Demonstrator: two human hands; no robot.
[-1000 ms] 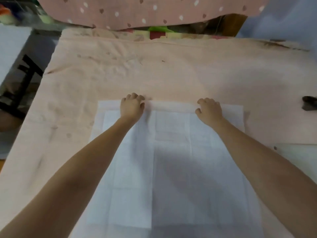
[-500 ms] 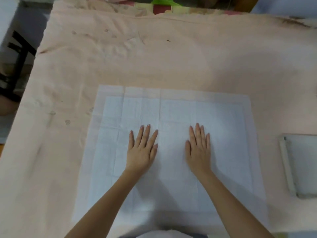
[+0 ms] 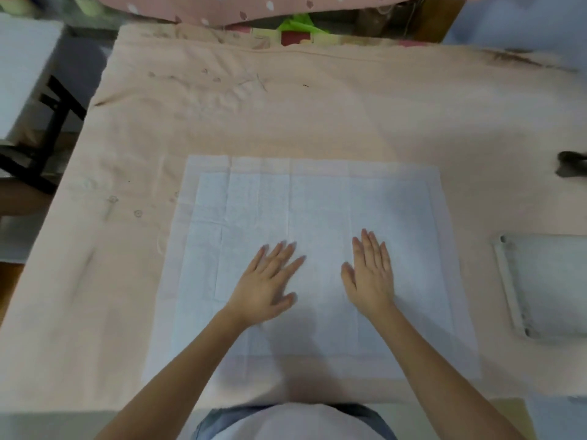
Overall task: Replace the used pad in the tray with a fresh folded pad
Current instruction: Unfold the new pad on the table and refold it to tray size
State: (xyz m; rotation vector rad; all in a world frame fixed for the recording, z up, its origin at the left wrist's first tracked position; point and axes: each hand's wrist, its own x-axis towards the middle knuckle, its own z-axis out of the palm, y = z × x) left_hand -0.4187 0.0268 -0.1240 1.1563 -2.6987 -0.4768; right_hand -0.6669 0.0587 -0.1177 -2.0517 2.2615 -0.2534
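The left hand (image 3: 265, 285) is smeared by motion blur, so the outlines of its fingers (image 3: 279, 254) run soft. Both hands cover parts of the pad (image 3: 317, 201) beneath them. The grey tray (image 3: 508, 281) is cut off by the right edge, its contents unreadable. A small dark object (image 3: 571, 168) at the right edge is also cropped and cannot be identified. The dotted pink cloth (image 3: 254, 4) runs off the top edge.
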